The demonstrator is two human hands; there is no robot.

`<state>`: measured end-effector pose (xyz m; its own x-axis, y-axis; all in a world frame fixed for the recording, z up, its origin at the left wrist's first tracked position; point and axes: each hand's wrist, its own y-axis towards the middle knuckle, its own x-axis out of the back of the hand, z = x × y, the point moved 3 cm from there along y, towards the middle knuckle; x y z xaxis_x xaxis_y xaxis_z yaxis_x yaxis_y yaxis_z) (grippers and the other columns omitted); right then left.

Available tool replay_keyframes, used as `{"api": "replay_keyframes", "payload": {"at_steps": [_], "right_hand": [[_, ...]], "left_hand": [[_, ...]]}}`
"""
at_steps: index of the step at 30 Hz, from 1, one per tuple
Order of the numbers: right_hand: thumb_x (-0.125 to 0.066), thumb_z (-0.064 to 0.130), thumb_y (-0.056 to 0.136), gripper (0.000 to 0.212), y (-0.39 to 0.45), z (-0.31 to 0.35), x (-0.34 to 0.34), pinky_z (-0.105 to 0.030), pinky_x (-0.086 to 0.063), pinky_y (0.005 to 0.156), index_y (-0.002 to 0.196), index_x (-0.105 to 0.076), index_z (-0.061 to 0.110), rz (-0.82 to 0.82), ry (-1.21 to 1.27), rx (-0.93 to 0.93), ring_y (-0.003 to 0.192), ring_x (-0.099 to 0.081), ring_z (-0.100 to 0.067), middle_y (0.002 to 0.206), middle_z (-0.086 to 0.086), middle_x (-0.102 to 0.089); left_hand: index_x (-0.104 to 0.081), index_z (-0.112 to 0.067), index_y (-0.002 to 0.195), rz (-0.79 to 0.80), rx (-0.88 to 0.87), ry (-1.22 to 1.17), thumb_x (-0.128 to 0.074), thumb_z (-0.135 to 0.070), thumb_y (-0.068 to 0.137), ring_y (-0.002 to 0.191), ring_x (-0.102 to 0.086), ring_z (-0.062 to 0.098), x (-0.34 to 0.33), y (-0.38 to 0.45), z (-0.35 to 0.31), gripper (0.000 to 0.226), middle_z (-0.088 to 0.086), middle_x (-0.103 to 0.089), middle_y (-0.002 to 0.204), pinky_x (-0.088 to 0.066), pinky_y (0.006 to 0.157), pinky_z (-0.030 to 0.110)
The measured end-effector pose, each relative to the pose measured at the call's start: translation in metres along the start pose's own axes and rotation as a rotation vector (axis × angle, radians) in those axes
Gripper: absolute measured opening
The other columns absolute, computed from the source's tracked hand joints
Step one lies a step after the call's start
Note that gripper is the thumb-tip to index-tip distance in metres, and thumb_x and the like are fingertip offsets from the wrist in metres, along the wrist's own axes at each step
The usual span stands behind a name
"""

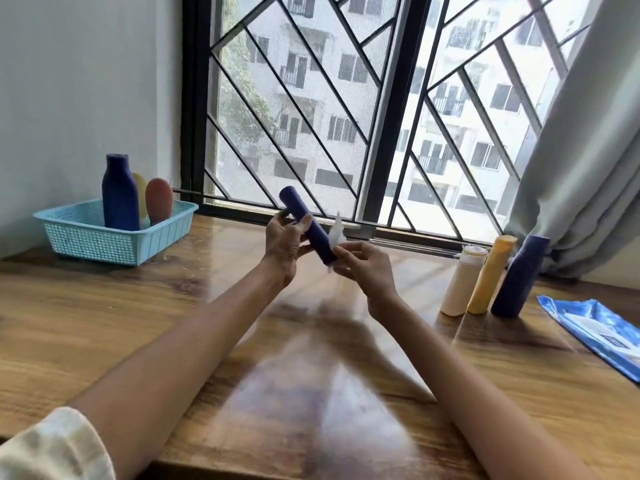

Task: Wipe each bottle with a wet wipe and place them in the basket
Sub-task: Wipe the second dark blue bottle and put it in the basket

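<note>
A home, it seems. A wooden table [104, 306] stands under a grilled window [346, 116]. Beside the window hangs a curtain [581, 168]; beyond it, apartment blocks [311, 81].

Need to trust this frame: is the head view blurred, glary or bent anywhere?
Head view: backlit by the window; glare streaks the table; wipe and right hand slightly motion-blurred; wide-angle bends the edges, so the bottles lean.

A glossy wooden table [104, 323] is set against the window. A light-blue basket [114, 237] is placed at its far left. At the far right three bottles are stood in a row, cream [459, 285], yellow [490, 277] and dark blue [517, 278], and a blue wipes pack [595, 327] is laid just beside them.
</note>
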<state>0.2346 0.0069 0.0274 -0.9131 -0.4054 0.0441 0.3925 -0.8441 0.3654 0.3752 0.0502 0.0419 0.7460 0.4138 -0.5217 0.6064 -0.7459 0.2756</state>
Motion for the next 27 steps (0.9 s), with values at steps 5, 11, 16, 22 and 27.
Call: {"api": "replay_keyframes", "payload": {"at_steps": [5, 11, 16, 22, 27], "right_hand": [[-0.054, 0.010, 0.093, 0.015, 0.004, -0.009, -0.001, -0.023, -0.058, 0.063, 0.098, -0.058, -0.004, 0.098, 0.473, -0.405, 0.064, -0.067, -0.021, 0.096, -0.022, -0.061], [-0.051, 0.001, 0.092, 0.010, 0.003, -0.011, 0.009, -0.018, -0.055, 0.055, 0.091, -0.057, -0.007, 0.104, 0.539, -0.570, 0.050, -0.067, -0.016, 0.065, -0.019, -0.067], [-0.065, 0.002, 0.084, 0.019, 0.005, -0.008, 0.014, -0.018, -0.053, 0.054, 0.100, -0.065, -0.008, -0.051, 0.151, -0.235, 0.056, -0.062, -0.013, 0.077, -0.014, -0.066], [-0.064, 0.024, 0.088, 0.020, -0.010, 0.011, -0.008, -0.024, -0.043, 0.071, 0.102, -0.073, 0.012, -0.147, -0.520, 0.293, 0.084, -0.063, -0.016, 0.093, -0.007, -0.069], [-0.061, 0.028, 0.090, 0.022, -0.010, 0.023, -0.002, -0.030, -0.044, 0.072, 0.107, -0.071, 0.020, -0.249, -0.449, 0.372, 0.083, -0.063, -0.017, 0.092, -0.005, -0.069]], "left_hand": [[-0.035, -0.012, 0.134, 0.046, -0.131, 0.114, -0.058, 0.001, 0.089, 0.094, -0.058, 0.024, -0.009, -0.006, 0.005, 0.052, 0.010, -0.055, 0.099, -0.056, 0.077, 0.042], [-0.034, -0.017, 0.138, 0.151, -0.319, 0.324, -0.061, 0.002, 0.086, 0.087, -0.059, 0.015, -0.017, -0.008, 0.008, 0.062, -0.002, -0.055, 0.099, -0.054, 0.080, 0.035], [-0.037, -0.016, 0.138, 0.137, -0.256, 0.250, -0.060, 0.000, 0.088, 0.083, -0.061, 0.014, -0.012, -0.004, 0.008, 0.057, 0.003, -0.056, 0.097, -0.054, 0.073, 0.032], [-0.045, -0.009, 0.130, 0.094, -0.138, 0.166, -0.057, 0.001, 0.089, 0.084, -0.059, 0.020, -0.008, -0.002, 0.006, 0.044, 0.006, -0.057, 0.091, -0.055, 0.070, 0.038], [-0.051, -0.012, 0.127, 0.355, -0.009, 0.215, -0.061, -0.008, 0.089, 0.091, -0.062, 0.024, -0.020, -0.013, 0.016, 0.039, 0.013, -0.061, 0.103, -0.054, 0.067, 0.033]]}}
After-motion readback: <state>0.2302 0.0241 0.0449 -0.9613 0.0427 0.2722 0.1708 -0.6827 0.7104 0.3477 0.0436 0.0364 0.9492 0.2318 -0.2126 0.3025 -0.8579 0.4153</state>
